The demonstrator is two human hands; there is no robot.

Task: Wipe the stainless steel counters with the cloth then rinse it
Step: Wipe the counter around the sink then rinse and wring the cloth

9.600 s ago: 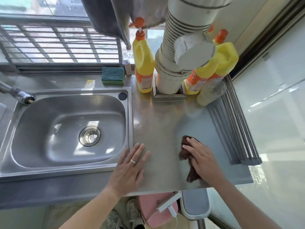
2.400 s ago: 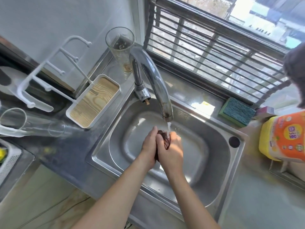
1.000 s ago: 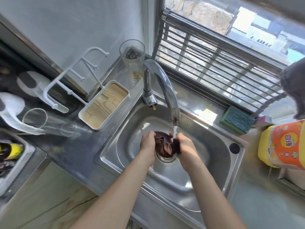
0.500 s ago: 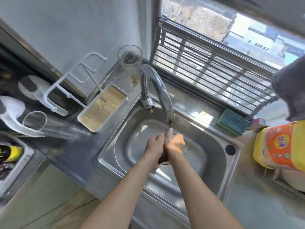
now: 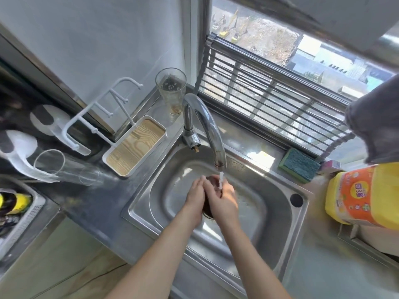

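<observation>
Head view looks straight down on the sink (image 5: 278, 240), where both hands are pressed together under the tap (image 5: 212, 134). The left hand (image 5: 195, 197) and the right hand (image 5: 222, 200) have their fingers curled round the dark cloth (image 5: 210, 180), of which only a small wad shows between them, right beneath the thin stream of water (image 5: 220, 180). It looks like the rinsing step, with the wiping seemingly done.

What might go wrong, to my eye: the spout end sits just above the knuckles, so lifting the hands sharply could knock them on it. Squeezing hard under the stream could throw spray over the sink rim onto the counter (image 5: 97, 203), wetting steel that the task wants wiped. If the grip loosens, the cloth would drop onto the drain below the hands, which is mostly hidden; a small loss, though it could slow the water draining.

For room, the basin is wide on all sides of the hands, with most space to the right and toward the person. Beyond the left rim stand a wooden-bottomed tray (image 5: 135, 145) and a glass lying on its side (image 5: 64, 167), near enough that a swinging elbow could roll it. An upright glass (image 5: 171, 89) stands behind the tap. A green sponge (image 5: 299, 165) sits on the back ledge and a yellow bottle (image 5: 362, 195) crowds the right side.
</observation>
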